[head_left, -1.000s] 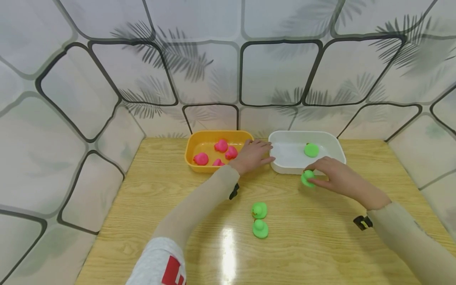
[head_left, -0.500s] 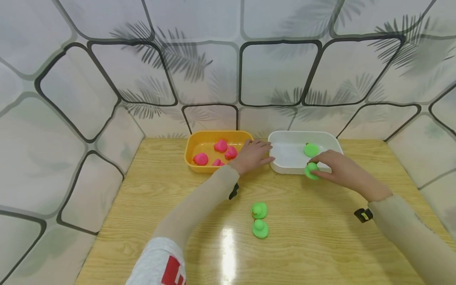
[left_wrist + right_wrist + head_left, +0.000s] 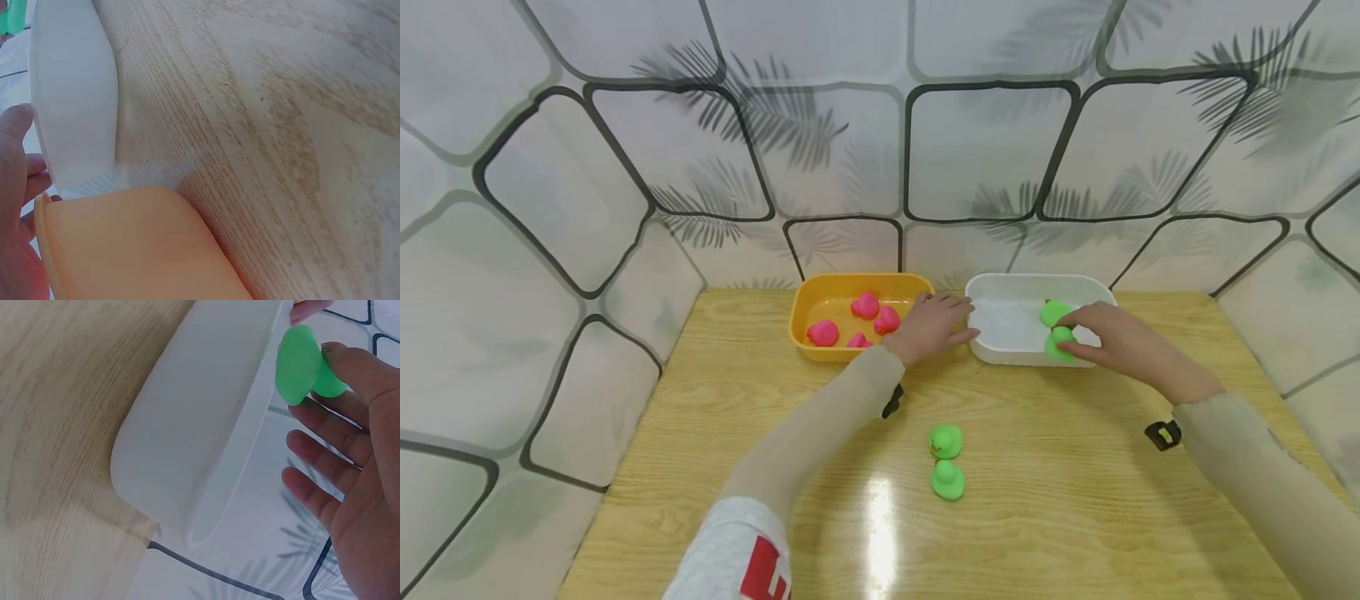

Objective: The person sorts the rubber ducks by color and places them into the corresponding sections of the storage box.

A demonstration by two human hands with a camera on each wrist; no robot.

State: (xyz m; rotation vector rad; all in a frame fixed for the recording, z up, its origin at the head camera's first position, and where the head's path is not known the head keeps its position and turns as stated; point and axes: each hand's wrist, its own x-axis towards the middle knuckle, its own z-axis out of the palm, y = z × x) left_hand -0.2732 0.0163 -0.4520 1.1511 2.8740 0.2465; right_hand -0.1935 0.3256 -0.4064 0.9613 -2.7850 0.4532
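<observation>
Between thumb and fingers my right hand (image 3: 1127, 350) pinches a green rubber duck (image 3: 297, 365), just above the near rim of the white tray (image 3: 1006, 312). Another green duck (image 3: 1055, 312) lies inside that tray, partly behind the held one in the head view. My left hand (image 3: 928, 329) reaches over the right end of the orange tray (image 3: 827, 355), its fingers extended and fingertips at the white tray's left rim. Two more green ducks (image 3: 947, 442) sit on the table in front of the trays.
Several pink ducks (image 3: 823, 333) lie in the orange tray. The trays stand side by side on a wooden table (image 3: 737, 433), close to a patterned backdrop (image 3: 988, 158) at the back. Similar panels rise at both sides.
My right hand has carried its green duck away from me and slightly right, from in front of the white tray to over its near rim. My left hand stays put.
</observation>
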